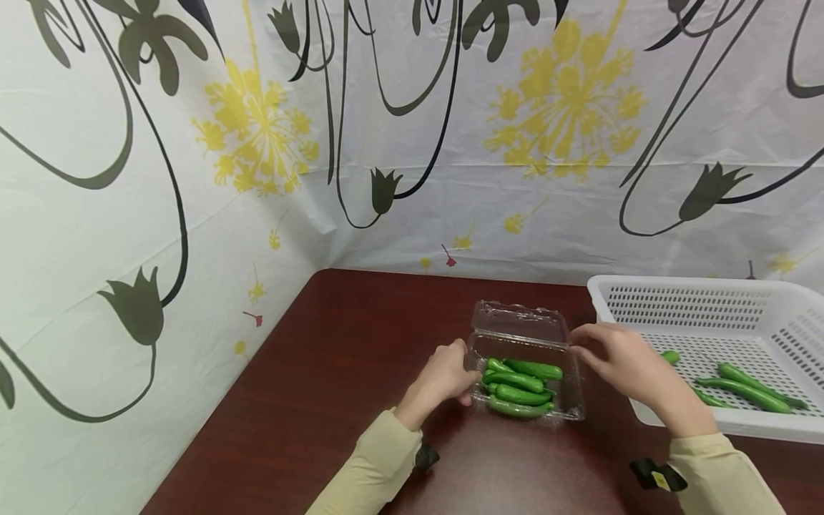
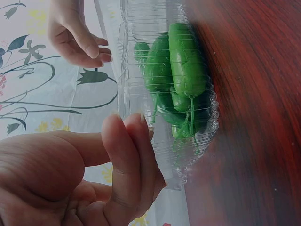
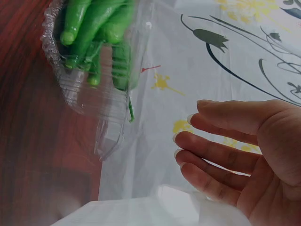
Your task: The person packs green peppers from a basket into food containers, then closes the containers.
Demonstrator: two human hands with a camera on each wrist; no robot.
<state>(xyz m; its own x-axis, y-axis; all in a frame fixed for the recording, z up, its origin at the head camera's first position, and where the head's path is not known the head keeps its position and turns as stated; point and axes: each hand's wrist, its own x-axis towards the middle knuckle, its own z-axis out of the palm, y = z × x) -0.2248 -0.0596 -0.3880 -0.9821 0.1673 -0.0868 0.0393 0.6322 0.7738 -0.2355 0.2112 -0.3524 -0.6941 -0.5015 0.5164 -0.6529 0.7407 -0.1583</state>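
A clear plastic clamshell box [image 1: 569,395] sits on the table with its lid [image 1: 518,325] raised at the back. Inside lie several green chili peppers [image 1: 520,383], seen through the wall in both wrist views. My left hand [image 1: 443,373] is at the box's left side; in the left wrist view its curled fingers [image 2: 124,146] and thumb pinch the edge. By the right rear corner, near the lid, is my right hand [image 1: 621,357]. In the right wrist view its fingers [image 3: 218,155] are relaxed, apart from the box, holding nothing.
A white perforated plastic basket [image 1: 685,284] stands to the right, with several green peppers [image 1: 749,393] in it. The dark red-brown table [image 1: 309,400] extends to the left. A white patterned sheet [image 1: 412,243] hangs behind and along the left side.
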